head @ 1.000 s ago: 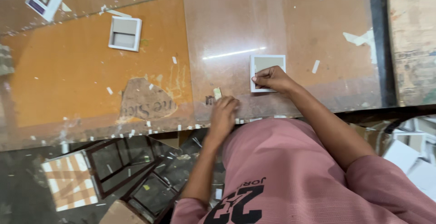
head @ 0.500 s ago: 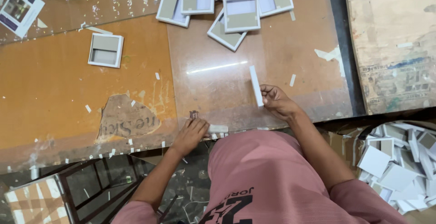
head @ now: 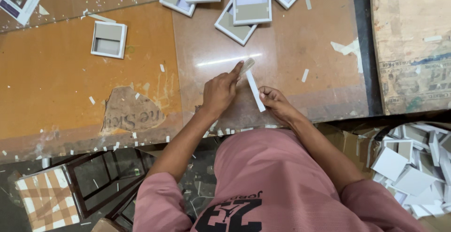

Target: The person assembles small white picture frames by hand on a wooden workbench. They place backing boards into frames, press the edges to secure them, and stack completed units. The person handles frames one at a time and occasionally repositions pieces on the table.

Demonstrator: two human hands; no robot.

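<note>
1. My right hand (head: 275, 102) pinches the lower end of a white frame (head: 255, 90) held edge-on above the orange surface (head: 56, 91).
2. My left hand (head: 220, 91) presses a small tan piece (head: 247, 65) against the frame's top end.

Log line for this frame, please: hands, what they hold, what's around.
left hand: small tool on frame edge | right hand: holds white frame on edge | bench: frames behind

Worn orange table (head: 56, 100) carries white frames (head: 251, 4) (paper scraps too).
</note>
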